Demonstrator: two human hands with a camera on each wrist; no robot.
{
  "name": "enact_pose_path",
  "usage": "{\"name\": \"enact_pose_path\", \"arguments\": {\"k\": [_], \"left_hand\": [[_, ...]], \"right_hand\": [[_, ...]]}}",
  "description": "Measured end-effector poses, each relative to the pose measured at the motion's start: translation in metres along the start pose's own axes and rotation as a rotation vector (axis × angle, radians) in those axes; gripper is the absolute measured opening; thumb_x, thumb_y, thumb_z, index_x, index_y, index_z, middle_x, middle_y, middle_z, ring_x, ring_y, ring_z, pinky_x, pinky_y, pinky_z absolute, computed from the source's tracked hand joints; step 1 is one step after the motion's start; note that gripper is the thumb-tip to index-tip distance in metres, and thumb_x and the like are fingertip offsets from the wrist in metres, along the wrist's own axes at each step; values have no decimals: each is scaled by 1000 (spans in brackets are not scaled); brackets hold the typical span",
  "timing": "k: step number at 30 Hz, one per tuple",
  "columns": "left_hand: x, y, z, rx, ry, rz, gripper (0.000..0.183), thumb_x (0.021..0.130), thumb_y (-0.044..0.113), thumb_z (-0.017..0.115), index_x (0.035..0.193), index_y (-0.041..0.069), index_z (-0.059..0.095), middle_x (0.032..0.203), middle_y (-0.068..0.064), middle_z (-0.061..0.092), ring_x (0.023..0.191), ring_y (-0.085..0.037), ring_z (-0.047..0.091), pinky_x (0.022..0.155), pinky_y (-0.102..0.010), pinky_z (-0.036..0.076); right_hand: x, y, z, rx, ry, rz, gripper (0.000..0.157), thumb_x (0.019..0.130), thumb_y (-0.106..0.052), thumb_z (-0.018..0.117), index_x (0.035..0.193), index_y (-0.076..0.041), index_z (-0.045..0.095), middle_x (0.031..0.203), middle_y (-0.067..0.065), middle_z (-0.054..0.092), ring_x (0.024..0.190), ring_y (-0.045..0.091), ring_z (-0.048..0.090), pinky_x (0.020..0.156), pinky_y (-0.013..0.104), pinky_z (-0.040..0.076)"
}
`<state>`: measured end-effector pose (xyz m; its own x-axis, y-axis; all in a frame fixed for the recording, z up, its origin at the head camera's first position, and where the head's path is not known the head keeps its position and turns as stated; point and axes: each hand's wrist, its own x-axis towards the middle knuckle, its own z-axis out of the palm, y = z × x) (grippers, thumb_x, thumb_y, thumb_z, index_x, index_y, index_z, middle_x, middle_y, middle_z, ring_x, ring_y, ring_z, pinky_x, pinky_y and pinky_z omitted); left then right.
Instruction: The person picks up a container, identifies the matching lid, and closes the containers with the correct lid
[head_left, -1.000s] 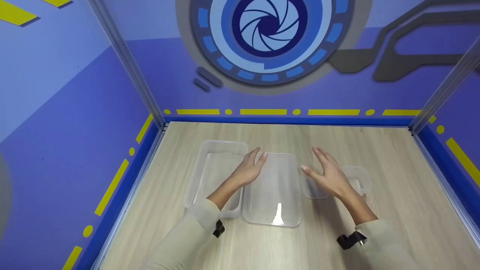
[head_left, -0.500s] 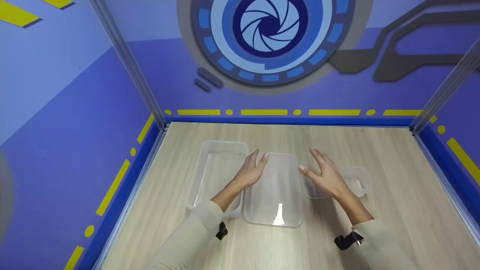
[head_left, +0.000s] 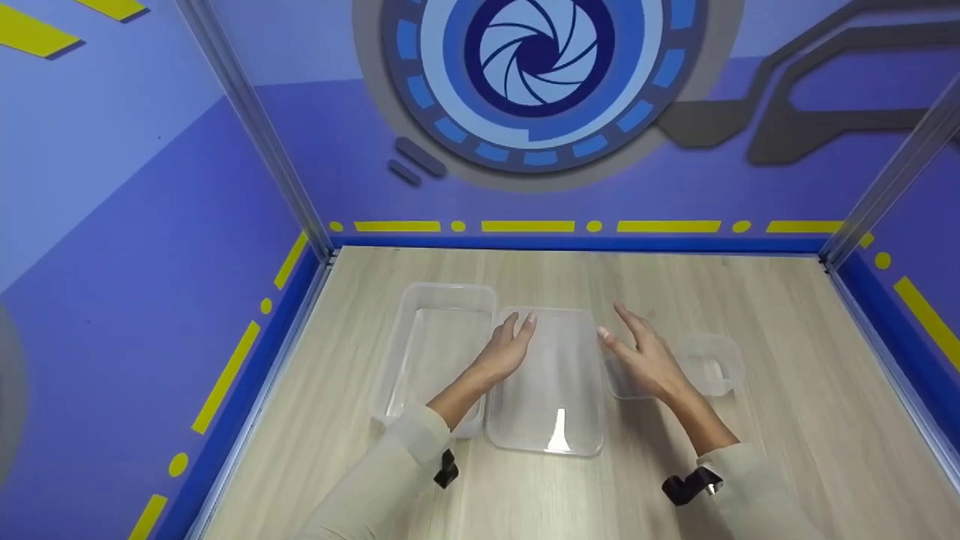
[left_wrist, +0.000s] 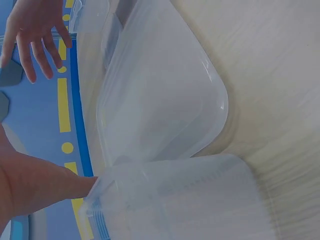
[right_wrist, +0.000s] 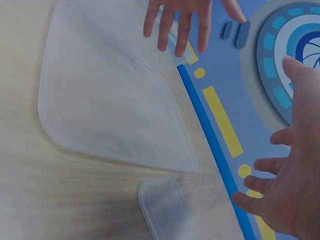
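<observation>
My left hand [head_left: 501,356] hovers between the large clear plastic container [head_left: 388,360] and its flat rectangular lid [head_left: 551,382], fingers spread and holding nothing. Over on the right, my right hand [head_left: 646,364] is also open and free, partly covering a small clear lid [head_left: 624,384]. A small clear container [head_left: 724,351] lies just beyond that hand's wrist. In the left wrist view the large lid [left_wrist: 160,85] lies flat beside the container [left_wrist: 210,200]. The right wrist view has the small lid [right_wrist: 165,207] near the large one [right_wrist: 110,95].
A pale wood-grain table [head_left: 540,495] carries all the plastic pieces. Blue printed panels [head_left: 525,202] with yellow dashes rise at the back and both sides, joined by metal corner posts [head_left: 259,120].
Both hands have drifted slightly toward each other, the left to the right and the right to the left. More of the small container shows. The containers and lids have stayed put.
</observation>
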<state>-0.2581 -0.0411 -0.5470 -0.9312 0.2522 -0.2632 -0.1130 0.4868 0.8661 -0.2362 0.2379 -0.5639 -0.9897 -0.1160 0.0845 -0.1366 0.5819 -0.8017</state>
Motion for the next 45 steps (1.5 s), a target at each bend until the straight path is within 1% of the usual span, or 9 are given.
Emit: {"name": "enact_pose_path", "arguments": {"k": [4, 10, 13, 16, 21, 28, 33, 38, 45], "left_hand": [[0, 0, -1, -34, 15, -22, 90, 106, 71, 24, 170, 8, 16, 172, -26, 16, 158, -48, 17, 125, -66, 17], [3, 1, -1, -19, 42, -38, 86, 108, 66, 24, 169, 6, 16, 172, -26, 16, 158, -49, 18, 125, -65, 18], [2, 1, -1, -22, 35, -46, 90, 106, 71, 23, 170, 7, 15, 172, -26, 16, 157, -49, 19, 125, -65, 19], [1, -1, 0, -26, 13, -46, 98, 103, 78, 21, 170, 7, 13, 172, -25, 15, 157, -48, 20, 124, -66, 20], [-2, -6, 5, -36, 10, -64, 102, 101, 80, 21, 170, 6, 14, 172, -26, 15, 158, -49, 19, 124, -66, 20], [-3, -10, 16, -4, 64, -109, 90, 107, 69, 24, 169, 4, 14, 172, -29, 11, 157, -52, 16, 124, -67, 19], [-2, -12, 22, 15, 71, -126, 90, 108, 68, 24, 169, 2, 14, 172, -31, 8, 158, -51, 12, 125, -67, 16], [0, -13, 24, 36, 81, -149, 91, 107, 68, 24, 169, 2, 14, 172, -31, 7, 160, -48, 8, 125, -67, 14], [2, -13, 26, 59, 91, -190, 92, 107, 68, 23, 168, 0, 13, 171, -33, 6, 160, -50, 5, 124, -69, 13]], "right_hand": [[0, -1, 1, 75, -21, 26, 76, 109, -50, 53, 168, -10, 28, 171, 24, 26, 157, 47, 24, 120, 67, 31], [-1, 1, 6, 132, -40, 68, 76, 109, -53, 51, 169, -12, 28, 172, 21, 25, 156, 45, 27, 121, 69, 25], [-3, 2, 9, 174, -54, 94, 76, 109, -54, 49, 169, -12, 28, 172, 19, 26, 157, 44, 25, 122, 70, 22], [-4, 4, 12, 199, -61, 117, 77, 109, -56, 49, 168, -10, 28, 172, 18, 27, 158, 43, 25, 123, 68, 21], [-6, 6, 18, 209, -60, 138, 79, 108, -58, 50, 167, -10, 30, 172, 17, 29, 157, 42, 27, 124, 64, 23], [-7, 10, 28, 234, -64, 165, 80, 107, -58, 51, 167, -9, 30, 171, 19, 30, 156, 43, 28, 124, 63, 24], [-10, 10, 33, 226, -59, 186, 81, 107, -60, 51, 167, -10, 30, 171, 19, 31, 155, 43, 32, 123, 63, 28], [-10, 11, 37, 242, -62, 196, 83, 107, -62, 50, 167, -9, 30, 170, 20, 32, 153, 43, 35, 120, 63, 32], [-11, 11, 40, 281, -94, 213, 89, 105, -66, 49, 168, -8, 26, 171, 22, 27, 156, 43, 30, 120, 64, 32]]}}
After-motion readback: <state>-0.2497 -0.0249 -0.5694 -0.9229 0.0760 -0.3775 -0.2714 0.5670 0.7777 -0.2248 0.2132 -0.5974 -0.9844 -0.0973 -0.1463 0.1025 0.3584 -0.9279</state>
